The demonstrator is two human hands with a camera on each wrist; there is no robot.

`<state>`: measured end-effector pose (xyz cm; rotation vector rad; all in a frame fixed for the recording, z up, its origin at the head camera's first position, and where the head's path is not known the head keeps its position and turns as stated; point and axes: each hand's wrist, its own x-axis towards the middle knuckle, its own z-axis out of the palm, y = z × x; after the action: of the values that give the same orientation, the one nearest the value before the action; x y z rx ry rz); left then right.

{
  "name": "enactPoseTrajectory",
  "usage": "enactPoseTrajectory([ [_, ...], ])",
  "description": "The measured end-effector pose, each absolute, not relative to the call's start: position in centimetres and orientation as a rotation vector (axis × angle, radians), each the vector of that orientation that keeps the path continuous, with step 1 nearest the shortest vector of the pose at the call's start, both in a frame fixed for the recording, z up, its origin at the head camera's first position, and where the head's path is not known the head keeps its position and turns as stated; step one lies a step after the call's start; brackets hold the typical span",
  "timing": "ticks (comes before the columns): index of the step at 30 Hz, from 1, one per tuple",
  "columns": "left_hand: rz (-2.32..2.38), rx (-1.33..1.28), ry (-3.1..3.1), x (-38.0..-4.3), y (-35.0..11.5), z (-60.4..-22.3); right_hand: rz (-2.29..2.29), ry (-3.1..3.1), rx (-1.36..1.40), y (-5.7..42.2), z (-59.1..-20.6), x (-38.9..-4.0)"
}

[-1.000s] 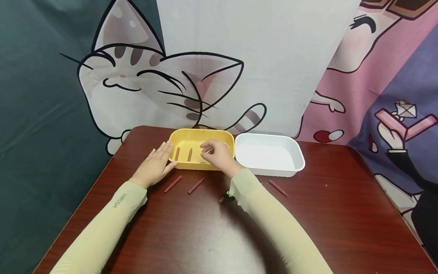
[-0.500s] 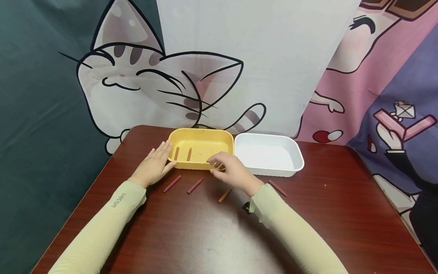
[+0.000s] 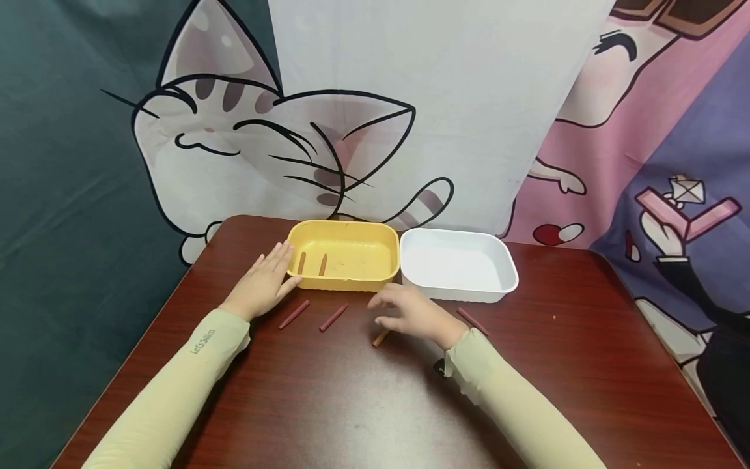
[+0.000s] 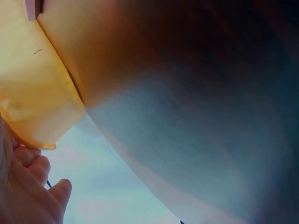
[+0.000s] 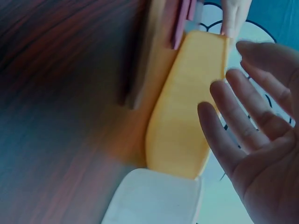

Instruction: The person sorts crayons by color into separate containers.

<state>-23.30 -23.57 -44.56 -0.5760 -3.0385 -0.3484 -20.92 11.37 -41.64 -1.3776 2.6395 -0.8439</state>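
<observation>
My left hand [image 3: 260, 283] lies with extended fingers against the left end of the yellow tray [image 3: 366, 260]. Two brown crayons, one at the far left [image 3: 301, 263] and one beside it [image 3: 323, 264], stand leaning or lie in that tray; which, I cannot tell. Over the table, in front of the two trays, my right hand [image 3: 418, 316] hovers with loosely spread fingers and nothing in them. Just below its thumb is another brown crayon [image 3: 381, 339], partly hidden by the hand. The right wrist view shows that crayon [image 5: 148, 51] blurred, apart from the fingers.
A white tray [image 3: 459, 264] adjoins the yellow one on the right. Two dark red crayons, the left one [image 3: 294, 314] and its neighbour [image 3: 333, 318], lie on the brown table [image 3: 328, 404]. A third red crayon [image 3: 472, 321] is right of the right hand. A printed cloth hangs behind.
My right hand has come out of the yellow tray, moving toward me and rightward to the brown crayon on the table. Its fingers have loosened. The left hand has stayed put.
</observation>
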Motion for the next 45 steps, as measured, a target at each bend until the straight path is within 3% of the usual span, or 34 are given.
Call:
enactPoseTrajectory([
  [45, -0.359, -0.57, -3.028, -23.4, -23.4, -44.4, -0.668, 2.512, -1.401, 12.4, -44.4, -21.0],
])
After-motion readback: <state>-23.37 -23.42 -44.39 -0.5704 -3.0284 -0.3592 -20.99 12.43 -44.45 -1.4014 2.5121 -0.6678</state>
